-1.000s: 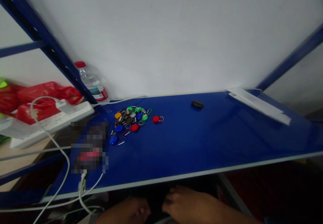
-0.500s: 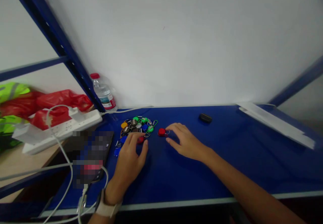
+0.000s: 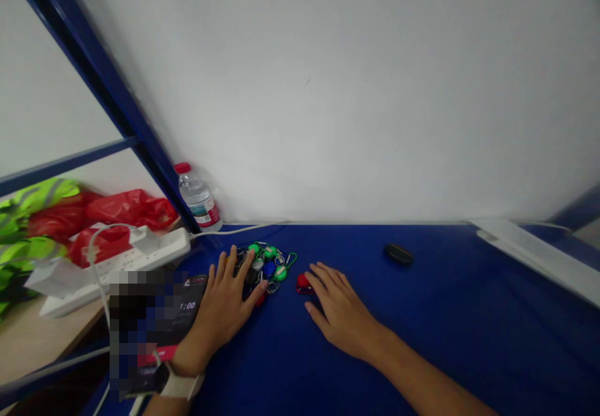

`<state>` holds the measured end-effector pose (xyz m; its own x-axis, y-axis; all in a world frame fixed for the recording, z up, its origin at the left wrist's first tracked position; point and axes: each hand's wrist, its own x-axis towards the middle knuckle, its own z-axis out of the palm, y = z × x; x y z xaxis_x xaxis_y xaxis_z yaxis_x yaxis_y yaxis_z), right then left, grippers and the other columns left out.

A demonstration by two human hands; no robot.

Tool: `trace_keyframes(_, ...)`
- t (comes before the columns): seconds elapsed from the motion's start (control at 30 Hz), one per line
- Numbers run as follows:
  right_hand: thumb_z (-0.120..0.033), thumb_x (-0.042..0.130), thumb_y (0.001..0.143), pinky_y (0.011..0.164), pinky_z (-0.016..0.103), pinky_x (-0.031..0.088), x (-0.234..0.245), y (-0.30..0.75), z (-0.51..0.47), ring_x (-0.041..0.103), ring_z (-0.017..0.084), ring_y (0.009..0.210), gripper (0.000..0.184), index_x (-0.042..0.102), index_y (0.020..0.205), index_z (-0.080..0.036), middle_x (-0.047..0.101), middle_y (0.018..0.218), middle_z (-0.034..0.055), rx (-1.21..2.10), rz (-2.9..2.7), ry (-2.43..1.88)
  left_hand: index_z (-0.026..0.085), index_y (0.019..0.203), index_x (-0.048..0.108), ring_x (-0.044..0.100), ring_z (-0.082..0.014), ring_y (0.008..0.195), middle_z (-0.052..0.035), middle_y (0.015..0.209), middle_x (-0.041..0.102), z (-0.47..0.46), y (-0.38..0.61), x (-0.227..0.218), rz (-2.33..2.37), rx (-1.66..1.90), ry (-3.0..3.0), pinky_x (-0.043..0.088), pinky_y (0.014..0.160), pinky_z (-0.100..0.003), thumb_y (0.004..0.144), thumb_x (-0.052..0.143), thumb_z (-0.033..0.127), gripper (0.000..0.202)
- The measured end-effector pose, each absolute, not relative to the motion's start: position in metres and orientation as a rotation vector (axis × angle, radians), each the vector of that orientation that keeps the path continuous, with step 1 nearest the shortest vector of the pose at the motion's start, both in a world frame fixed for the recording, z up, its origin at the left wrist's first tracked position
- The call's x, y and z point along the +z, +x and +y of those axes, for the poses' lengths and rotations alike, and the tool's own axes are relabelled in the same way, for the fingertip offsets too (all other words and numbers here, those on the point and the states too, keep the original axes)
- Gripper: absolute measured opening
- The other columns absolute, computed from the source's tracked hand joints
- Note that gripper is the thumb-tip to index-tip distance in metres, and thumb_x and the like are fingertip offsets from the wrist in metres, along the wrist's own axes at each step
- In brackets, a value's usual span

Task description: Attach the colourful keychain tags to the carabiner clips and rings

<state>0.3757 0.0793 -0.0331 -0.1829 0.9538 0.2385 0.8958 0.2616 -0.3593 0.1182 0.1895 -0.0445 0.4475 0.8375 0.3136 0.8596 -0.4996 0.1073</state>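
Note:
A cluster of small round badge reels with clips and rings lies on the blue tabletop (image 3: 422, 322), with a green reel (image 3: 281, 273) and a blue reel (image 3: 269, 270) showing. My left hand (image 3: 220, 310) lies spread over the cluster's left side, hiding part of it. Just past its thumb, a bit of a red reel (image 3: 260, 300) peeks out. Apart from the cluster, to the right, sits another red reel (image 3: 302, 285). The fingertips of my right hand (image 3: 344, 313) rest at its right side, thumb held away, and cover its ring.
A phone (image 3: 187, 310) lies left of my left hand, beside a white power strip (image 3: 112, 278) with cables. A water bottle (image 3: 200, 203) stands against the wall. Farther right are a dark oval object (image 3: 398, 254) and a long white piece (image 3: 539, 257).
My left hand has spread out flat over the cluster, moving left from the red reel. My right hand's fingers have come over the separate red reel. The view has tilted upward.

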Motion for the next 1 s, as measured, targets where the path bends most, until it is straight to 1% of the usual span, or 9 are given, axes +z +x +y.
trace_keyframes(0.17,-0.031,0.05,0.101,0.121,0.055,0.033,-0.032,0.377,0.079,0.037,0.034,0.148,0.052,0.05,0.149,-0.01,0.045,0.157,0.0183,0.23,-2.144,-1.687,0.028,0.16,0.033,0.023,-0.0465,0.152,-0.0185,0.168,0.024,0.204,0.128,-0.047,-1.515,-0.458,-2.667,0.034,0.115,-0.066,0.097,0.046,0.065,0.075)
trace_keyframes(0.3,-0.033,0.041,0.106,0.123,0.057,0.029,-0.035,0.38,0.082,0.04,0.031,0.147,0.047,0.053,0.148,-0.015,0.048,0.156,0.0135,0.195,-2.09,-1.715,0.028,0.158,0.039,0.024,-0.0429,0.153,-0.0162,0.167,0.029,0.215,0.146,-0.048,-1.385,-0.494,-2.757,0.034,0.118,-0.061,0.096,0.049,0.064,0.072)
trace_keyframes(0.37,-0.032,0.038,0.107,0.123,0.058,0.029,-0.036,0.382,0.084,0.039,0.032,0.147,0.047,0.054,0.147,-0.015,0.048,0.155,0.0138,0.173,-2.06,-1.748,0.028,0.157,0.041,0.023,-0.0412,0.154,-0.0157,0.166,0.03,0.218,0.158,-0.048,-1.329,-0.514,-2.798,0.034,0.119,-0.06,0.097,0.049,0.063,0.07)
trace_keyframes(0.47,-0.032,0.043,0.105,0.122,0.058,0.03,-0.036,0.386,0.087,0.04,0.033,0.146,0.048,0.051,0.149,-0.014,0.048,0.155,0.0153,0.159,-2.035,-1.772,0.028,0.157,0.041,0.024,-0.0405,0.154,-0.0161,0.166,0.029,0.222,0.176,-0.047,-1.259,-0.521,-2.85,0.034,0.118,-0.061,0.099,0.047,0.061,0.067)
trace_keyframes(0.53,-0.032,0.047,0.104,0.121,0.058,0.031,-0.035,0.387,0.088,0.04,0.032,0.146,0.049,0.051,0.15,-0.017,0.048,0.155,0.0145,0.138,-2.044,-1.753,0.029,0.157,0.041,0.025,-0.0411,0.153,-0.0161,0.166,0.03,0.224,0.187,-0.045,-1.235,-0.508,-2.867,0.033,0.119,-0.061,0.099,0.045,0.061,0.066)
trace_keyframes(0.63,-0.033,0.05,0.103,0.121,0.058,0.031,-0.034,0.391,0.089,0.042,0.032,0.145,0.043,0.058,0.144,-0.021,0.051,0.153,0.0132,0.094,-2.058,-1.734,0.03,0.155,0.044,0.028,-0.0413,0.152,-0.0155,0.165,0.032,0.228,0.201,-0.044,-1.185,-0.508,-2.888,0.031,0.119,-0.061,0.099,0.046,0.062,0.065)
trace_keyframes(0.73,-0.03,0.052,0.102,0.121,0.057,0.032,-0.035,0.398,0.093,0.043,0.032,0.144,0.038,0.064,0.138,-0.022,0.054,0.15,0.013,0.053,-2.014,-1.787,0.028,0.154,0.046,0.032,-0.0407,0.151,-0.0162,0.163,0.037,0.234,0.208,-0.043,-1.126,-0.525,-2.905,0.032,0.119,-0.061,0.099,0.045,0.063,0.065)
trace_keyframes(0.9,-0.024,0.05,0.102,0.119,0.056,0.033,-0.037,0.417,0.098,0.045,0.033,0.143,0.038,0.065,0.136,-0.018,0.056,0.147,0.0149,0.006,-1.958,-1.888,0.025,0.147,0.054,0.039,-0.0371,0.148,-0.0145,0.157,0.046,0.24,0.207,-0.04,-1.02,-0.67,-2.834,0.035,0.119,-0.06,0.1,0.053,0.05,0.054)
trace_keyframes(1.0,-0.025,0.046,0.104,0.118,0.055,0.034,-0.034,0.427,0.101,0.047,0.032,0.141,0.037,0.065,0.135,-0.018,0.059,0.144,0.0143,0.003,-1.958,-1.89,0.02,0.142,0.058,0.046,-0.0334,0.143,-0.0146,0.152,0.052,0.236,0.206,-0.034,-0.916,-0.822,-2.808,0.038,0.119,-0.056,0.101,0.053,0.041,0.046)
